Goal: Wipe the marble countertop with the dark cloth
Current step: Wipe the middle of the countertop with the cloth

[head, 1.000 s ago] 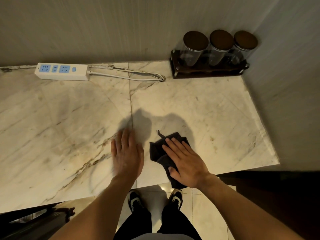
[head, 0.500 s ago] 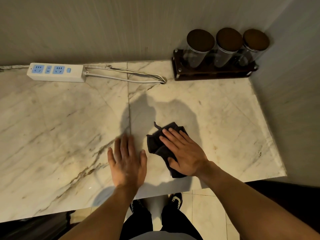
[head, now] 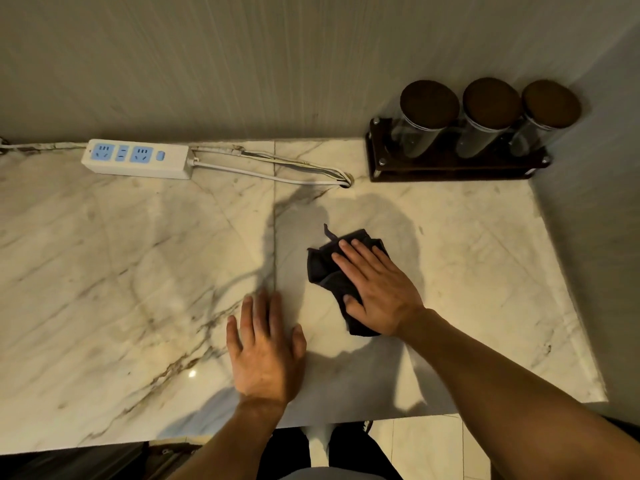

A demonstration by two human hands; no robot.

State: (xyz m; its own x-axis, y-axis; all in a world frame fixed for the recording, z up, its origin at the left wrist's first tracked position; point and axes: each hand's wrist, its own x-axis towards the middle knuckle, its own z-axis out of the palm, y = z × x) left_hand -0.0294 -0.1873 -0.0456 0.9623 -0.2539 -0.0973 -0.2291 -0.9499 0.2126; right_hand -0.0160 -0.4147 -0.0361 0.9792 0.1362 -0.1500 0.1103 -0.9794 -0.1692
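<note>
The dark cloth [head: 323,271] lies crumpled on the white marble countertop [head: 138,271], right of the seam between two slabs. My right hand [head: 375,287] presses flat on top of the cloth, fingers spread and pointing up-left, covering its right half. My left hand [head: 265,344] rests palm down on bare marble just left of the cloth, fingers apart, holding nothing. A small tail of cloth sticks out at its far corner.
A white power strip [head: 136,158] with blue sockets lies at the back left, its cables [head: 277,168] running right into a hole. Three dark-lidded glass jars [head: 488,116] in a wooden rack stand in the back right corner. Walls bound the back and right; the front edge is near my body.
My right hand has pushed the cloth away from the front edge, farther onto the counter. My left hand has stayed flat beside it, now nearer the edge than the cloth.
</note>
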